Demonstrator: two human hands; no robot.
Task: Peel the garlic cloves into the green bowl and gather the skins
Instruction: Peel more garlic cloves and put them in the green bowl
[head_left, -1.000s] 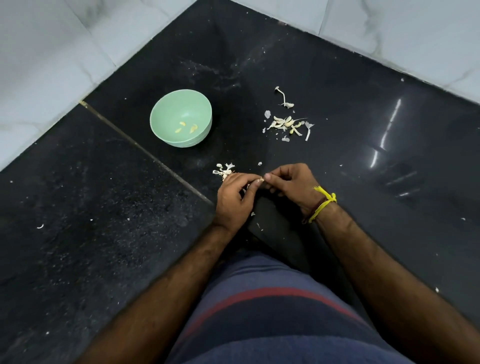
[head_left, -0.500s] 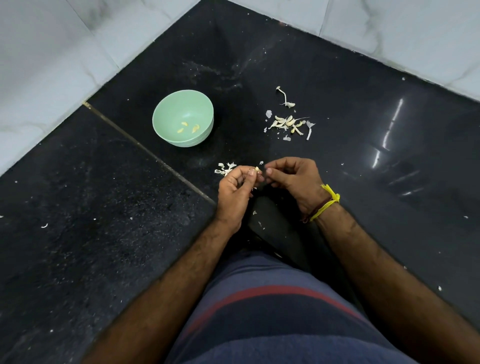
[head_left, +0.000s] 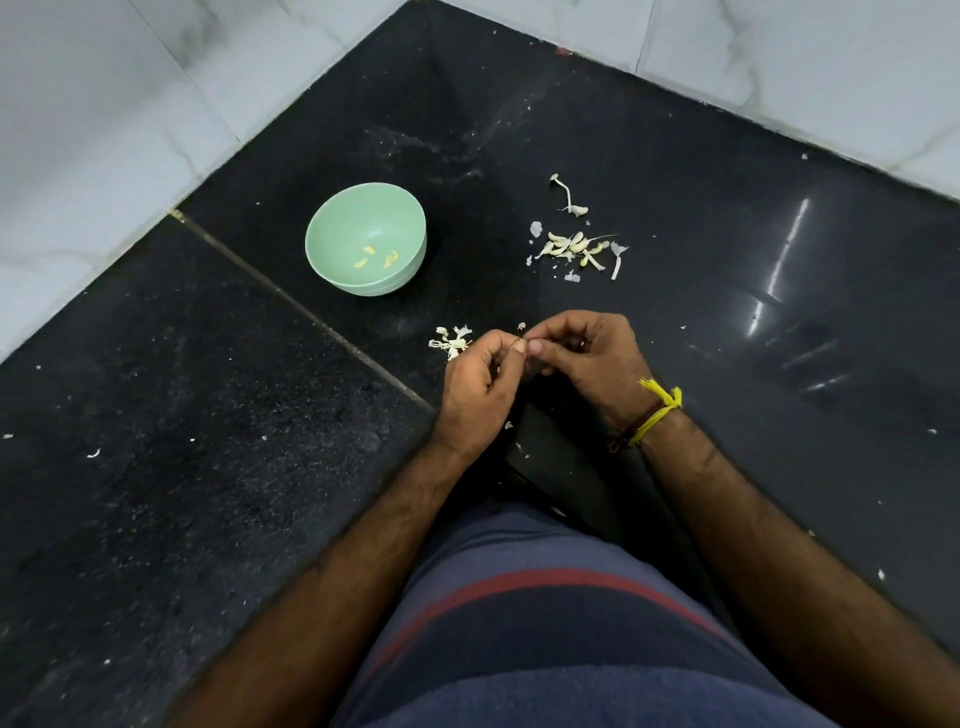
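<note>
Floor: a dark polished stone floor bordered by pale marble-look tiles; a thin joint line runs aslant across it, and the person works right on the stone, so it carries everything.
Person: seen from above, both forearms reaching forward over blue shorts with a red stripe; a yellow thread is tied at the right wrist.
Green bowl: the green bowl stands on the far side of the joint line, ahead and left of the hands, within easy reach for dropping cloves; three peeled cloves lie in its bottom.
Left hand: the left hand has its fingers curled, thumb and forefinger pinched together at the spot where the hands meet.
Right hand: the right hand is curled likewise, pinching toward the left; the pair looks set to pull skin from a clove, though the clove itself is hidden.
Unpeeled pile: garlic cloves lie scattered ahead and right, well apart from the bowl.
Skins: a small heap of skins sits just beside the left knuckles, probably dropped where the peeling is done.
</note>
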